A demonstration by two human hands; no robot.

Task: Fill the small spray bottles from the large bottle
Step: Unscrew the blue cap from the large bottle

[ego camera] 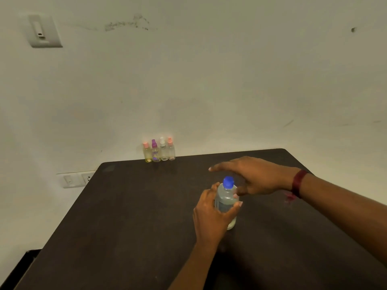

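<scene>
- Dark, matte counter [125, 227] carries everything.
- Left hand [209, 214] curls around the clear plastic large bottle [226, 200], which stands upright mid-counter with pale liquid inside and its rounded blue cap [228, 182] on.
- Right hand [255, 176], fingers straight and flat, hovers just beyond the cap and holds nothing.
- Four small spray bottles [159, 151] stand in a row at the far edge; the leftmost holds yellowish liquid.

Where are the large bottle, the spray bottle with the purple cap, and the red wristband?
large bottle [226, 196]: head view, on its clear body.
spray bottle with the purple cap [155, 153]: head view, on its body, second from left.
red wristband [299, 183]: head view, on the band's middle.
</scene>
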